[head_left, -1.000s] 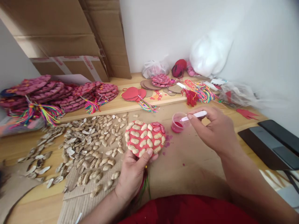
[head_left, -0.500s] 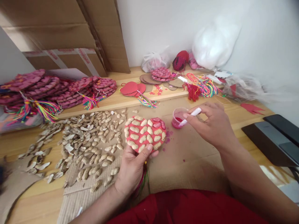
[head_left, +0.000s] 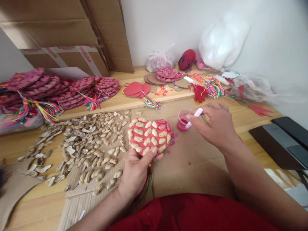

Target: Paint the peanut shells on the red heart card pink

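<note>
My left hand (head_left: 141,163) grips the lower edge of a red heart-shaped board (head_left: 141,132), thumb on top and fingers beneath. Rows of peanut shells cover it; those at its upper right are painted pink, the others are bare. Coloured tassel strings (head_left: 149,181) hang below that hand. Between the thumb and fingers of my right hand (head_left: 213,126) is a white stick-like handle (head_left: 197,112), slanting down to a small clear plastic cup (head_left: 184,112) of dark pink paint. The handle's lower end is at the cup; whether it has bristles I cannot make out.
Loose peanut shells (head_left: 96,144) spread over cardboard on the left. Finished pink shell pieces with tassels (head_left: 83,88) are stacked behind. Red discs (head_left: 136,89), yarn balls (head_left: 187,59) and plastic bags stand along the back. A dark tablet-like device (head_left: 276,144) lies right.
The white handle has tilted and shifted slightly left at the cup, with my right hand. My left hand holds the heart board in nearly the same place.
</note>
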{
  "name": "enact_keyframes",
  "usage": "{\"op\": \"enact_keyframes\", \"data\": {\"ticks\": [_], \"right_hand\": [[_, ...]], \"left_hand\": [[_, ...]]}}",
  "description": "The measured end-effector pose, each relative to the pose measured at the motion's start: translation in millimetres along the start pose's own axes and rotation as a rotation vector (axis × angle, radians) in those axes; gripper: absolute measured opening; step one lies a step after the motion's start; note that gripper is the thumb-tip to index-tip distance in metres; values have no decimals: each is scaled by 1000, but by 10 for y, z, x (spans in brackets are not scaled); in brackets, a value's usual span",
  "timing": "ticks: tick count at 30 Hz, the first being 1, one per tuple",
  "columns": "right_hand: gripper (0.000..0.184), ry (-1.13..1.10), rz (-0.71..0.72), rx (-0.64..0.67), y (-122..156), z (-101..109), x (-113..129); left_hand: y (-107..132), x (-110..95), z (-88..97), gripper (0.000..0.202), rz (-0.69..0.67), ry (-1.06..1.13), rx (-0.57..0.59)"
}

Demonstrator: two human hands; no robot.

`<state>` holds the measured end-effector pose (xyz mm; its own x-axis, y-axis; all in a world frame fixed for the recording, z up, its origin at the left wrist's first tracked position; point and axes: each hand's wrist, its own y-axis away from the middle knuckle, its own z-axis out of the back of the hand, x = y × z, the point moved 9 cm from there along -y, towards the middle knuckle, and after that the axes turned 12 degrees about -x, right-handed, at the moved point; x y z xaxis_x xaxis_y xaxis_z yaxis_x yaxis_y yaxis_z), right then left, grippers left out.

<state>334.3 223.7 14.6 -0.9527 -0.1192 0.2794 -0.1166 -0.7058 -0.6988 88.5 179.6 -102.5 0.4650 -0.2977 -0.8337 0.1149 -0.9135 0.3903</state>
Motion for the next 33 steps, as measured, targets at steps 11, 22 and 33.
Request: {"op": "enact_keyframes", "data": {"ticks": [11, 22, 33], "right_hand": [[19, -123, 34, -94, -53, 157, 62], [8, -442, -51, -407, 72, 555, 165], [23, -605, 143, -155, 215, 384, 682]], "left_hand": [[21, 20, -23, 51, 22, 7, 27], [18, 47, -45, 57, 37, 35, 56], [59, 48, -114, 46, 33, 7, 148]]}}
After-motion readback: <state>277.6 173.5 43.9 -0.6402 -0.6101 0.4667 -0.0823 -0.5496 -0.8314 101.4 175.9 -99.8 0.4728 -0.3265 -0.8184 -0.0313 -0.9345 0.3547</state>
